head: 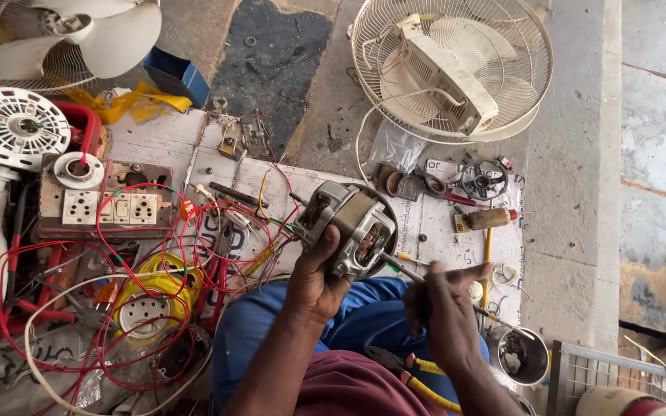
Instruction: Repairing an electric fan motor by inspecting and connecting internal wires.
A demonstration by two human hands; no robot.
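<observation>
The fan motor [346,228] rests over the lap, left hand [314,281] wrapped closed around its underside; it could roll if grip slackens. The right hand [445,308], fingers pinched shut, holds a screwdriver [402,267] whose tip may slip into the windings.

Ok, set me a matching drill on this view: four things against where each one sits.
Things:
1. fan motor
2. fan guard
3. switch and socket board
4. pliers with yellow handles

Places:
A. on the person's lap
B. held in the left hand
C. far left, among red wires
D. top of the view, on the ground

The right hand holds a thin tool to the motor.

Pairs: 1-B, 2-D, 3-C, 4-A
</observation>
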